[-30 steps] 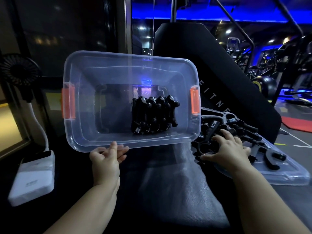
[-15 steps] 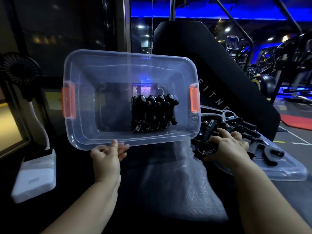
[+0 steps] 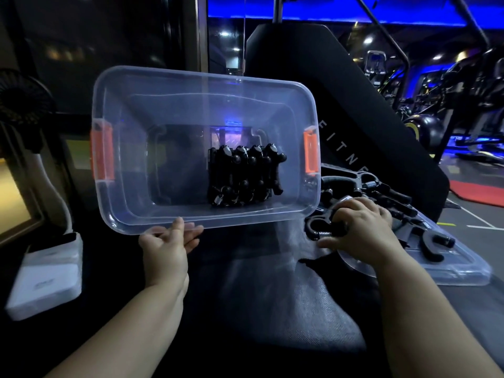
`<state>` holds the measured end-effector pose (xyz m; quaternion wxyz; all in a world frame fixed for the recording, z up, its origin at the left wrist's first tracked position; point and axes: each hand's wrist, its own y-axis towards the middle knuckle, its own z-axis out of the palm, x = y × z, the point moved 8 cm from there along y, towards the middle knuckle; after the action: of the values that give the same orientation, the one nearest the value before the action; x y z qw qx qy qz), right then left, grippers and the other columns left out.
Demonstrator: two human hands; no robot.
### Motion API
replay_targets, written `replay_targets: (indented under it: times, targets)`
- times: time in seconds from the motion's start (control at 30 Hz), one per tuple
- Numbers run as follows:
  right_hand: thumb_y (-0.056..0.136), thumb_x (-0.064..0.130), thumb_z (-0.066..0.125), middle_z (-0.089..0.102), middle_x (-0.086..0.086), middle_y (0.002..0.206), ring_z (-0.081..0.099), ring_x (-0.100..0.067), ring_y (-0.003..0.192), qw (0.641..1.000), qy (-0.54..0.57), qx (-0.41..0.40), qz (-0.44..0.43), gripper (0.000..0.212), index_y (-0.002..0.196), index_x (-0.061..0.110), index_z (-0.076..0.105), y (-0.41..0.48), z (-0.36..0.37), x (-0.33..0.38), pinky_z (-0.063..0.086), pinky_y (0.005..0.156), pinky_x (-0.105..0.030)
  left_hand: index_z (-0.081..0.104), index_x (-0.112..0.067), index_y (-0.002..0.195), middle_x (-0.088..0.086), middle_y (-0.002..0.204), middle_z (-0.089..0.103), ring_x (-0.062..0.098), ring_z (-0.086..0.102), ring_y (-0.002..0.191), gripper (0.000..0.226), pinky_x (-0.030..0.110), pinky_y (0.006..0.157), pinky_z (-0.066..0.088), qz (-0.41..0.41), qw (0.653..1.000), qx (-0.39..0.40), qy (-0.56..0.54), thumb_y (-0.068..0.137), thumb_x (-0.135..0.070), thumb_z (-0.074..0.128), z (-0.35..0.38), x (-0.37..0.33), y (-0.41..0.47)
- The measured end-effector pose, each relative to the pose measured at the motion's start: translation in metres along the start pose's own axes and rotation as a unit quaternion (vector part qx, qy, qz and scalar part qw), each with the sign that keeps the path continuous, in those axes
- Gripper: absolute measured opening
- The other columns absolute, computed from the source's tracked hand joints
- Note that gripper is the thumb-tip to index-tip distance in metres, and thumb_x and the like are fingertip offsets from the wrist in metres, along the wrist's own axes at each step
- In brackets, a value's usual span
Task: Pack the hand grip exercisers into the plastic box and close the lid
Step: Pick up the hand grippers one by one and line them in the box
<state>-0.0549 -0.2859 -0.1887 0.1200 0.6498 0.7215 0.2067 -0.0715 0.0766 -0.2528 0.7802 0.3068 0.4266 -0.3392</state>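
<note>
With left hand [image 3: 166, 249] holding box [image 3: 207, 77] rim, right hand [image 3: 362, 230] gripping exerciser [image 3: 319, 227]: mid-packing; next calls for lifting it into box.

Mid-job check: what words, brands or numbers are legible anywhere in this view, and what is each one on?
"E I T N", then a cut-off letter: white lettering on the black padded panel; the plastic box hides the start of the word.
White device at the left: a faint mark, too blurred to read.
Hand grip exercisers in the box: pale spots only, no readable text.
</note>
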Motion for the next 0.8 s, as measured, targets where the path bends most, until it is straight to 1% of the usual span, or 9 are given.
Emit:
replay_targets:
  times: [0.1,0.2,0.3,0.4,0.47,0.53,0.6,0.7,0.8]
  targets:
    - [0.046,0.08,0.057,0.053,0.014,0.117,0.042,-0.015,0.119,0.999,0.041,-0.012,0.002,0.07,0.09,0.027,0.069,-0.002,-0.005,-0.001,0.031,0.096,-0.04,0.039,-0.004,0.113,0.006,0.076,0.067,0.015,0.072,0.063,0.024,0.019,0.05,0.052,-0.006,1.0,-0.006,0.003,0.098,-0.019,0.05,-0.001,0.002,0.002]
    - [0.044,0.083,0.054,0.053,0.014,0.105,0.055,-0.014,0.098,0.994,0.106,-0.01,-0.007,0.072,0.087,0.026,0.065,-0.002,-0.008,-0.004,0.039,0.091,-0.038,0.039,-0.004,0.112,0.007,0.077,0.067,0.015,0.072,0.063,0.023,0.019,0.049,0.051,-0.002,1.0,-0.006,0.007,0.098,-0.019,0.05,-0.001,0.003,0.003]
    - [0.046,0.082,0.057,0.056,0.014,0.093,0.056,-0.015,0.087,0.982,0.189,-0.025,-0.005,0.065,0.083,0.029,0.06,-0.003,-0.016,-0.002,0.045,0.082,-0.035,0.039,-0.003,0.114,0.008,0.077,0.066,0.014,0.071,0.062,0.024,0.018,0.049,0.051,-0.001,1.0,-0.004,0.011,0.098,-0.019,0.05,-0.001,0.003,0.004]
    - [0.049,0.079,0.066,0.06,0.009,0.082,0.06,-0.017,0.08,0.958,0.283,-0.046,0.013,0.061,0.08,0.027,0.061,-0.003,-0.017,0.001,0.051,0.072,-0.037,0.04,0.008,0.121,0.009,0.079,0.067,0.015,0.072,0.063,0.037,0.018,0.05,0.051,-0.003,1.0,-0.001,0.018,0.098,-0.019,0.05,-0.001,0.005,0.005]
    - [0.051,0.079,0.069,0.065,0.003,0.078,0.064,-0.017,0.07,0.93,0.364,-0.045,0.024,0.065,0.085,0.024,0.064,-0.004,-0.016,0.004,0.054,0.064,-0.04,0.037,0.015,0.123,0.01,0.08,0.067,0.015,0.072,0.064,0.044,0.018,0.05,0.051,-0.004,1.0,0.004,0.025,0.098,-0.02,0.049,-0.001,0.005,0.005]
    - [0.061,0.061,0.072,0.065,-0.005,0.075,0.063,-0.011,0.061,0.894,0.447,-0.029,0.015,0.056,0.09,0.013,0.063,-0.005,-0.014,0.015,0.052,0.056,-0.032,0.036,0.017,0.123,0.009,0.08,0.067,0.015,0.072,0.064,0.046,0.018,0.05,0.05,-0.005,1.0,0.005,0.028,0.098,-0.02,0.049,-0.001,0.005,0.006]
    - [0.066,0.047,0.072,0.062,-0.008,0.074,0.06,-0.008,0.061,0.85,0.526,-0.013,0.005,0.05,0.09,0.005,0.059,-0.004,-0.012,0.022,0.048,0.056,-0.026,0.036,0.016,0.122,0.01,0.08,0.067,0.015,0.072,0.063,0.045,0.018,0.05,0.051,-0.005,1.0,0.001,0.028,0.098,-0.019,0.049,0.0,0.003,0.005]
    - [0.063,0.064,0.075,0.062,-0.012,0.082,0.059,-0.02,0.071,0.793,0.609,-0.012,0.01,0.066,0.091,0.007,0.059,-0.003,-0.01,0.02,0.048,0.06,-0.03,0.035,0.017,0.122,0.01,0.08,0.068,0.016,0.072,0.063,0.046,0.019,0.05,0.051,-0.008,1.0,-0.004,0.026,0.098,-0.019,0.05,0.0,0.003,0.004]
    - [0.063,0.064,0.075,0.06,-0.014,0.088,0.057,-0.028,0.082,0.735,0.677,-0.023,0.037,0.063,0.092,0.009,0.064,-0.004,-0.01,0.014,0.048,0.071,-0.038,0.037,0.013,0.118,0.012,0.082,0.068,0.016,0.072,0.063,0.041,0.019,0.05,0.051,-0.014,1.0,-0.011,0.02,0.098,-0.02,0.05,-0.001,0.003,0.003]
